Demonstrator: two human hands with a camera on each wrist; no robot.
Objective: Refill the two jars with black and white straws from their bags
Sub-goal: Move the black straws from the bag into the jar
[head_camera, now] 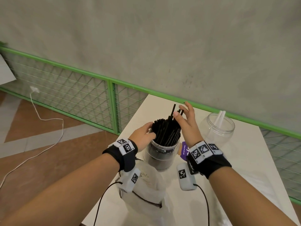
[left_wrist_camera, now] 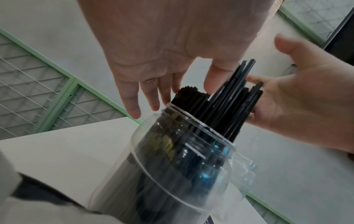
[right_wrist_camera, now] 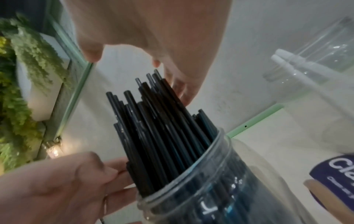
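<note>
Settling the black straws (head_camera: 167,132) into the near jar (head_camera: 161,154) on the table (head_camera: 228,168), I am keeping both grips released: left hand (head_camera: 143,136) with fingers against the bundle's left side, right hand (head_camera: 187,123) flat against the taller straws. I am advising pressing the raised ones down level, evenly, without tipping the jar. The far jar (head_camera: 217,128) is holding only a few white straws (head_camera: 219,118).

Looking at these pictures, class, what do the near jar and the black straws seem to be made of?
Near jar: clear, glossy, likely plastic; you see the straws through its wall and its neck is moulded with threads.
Black straws: thin, smooth, slightly shiny tubes, probably plastic.
</note>
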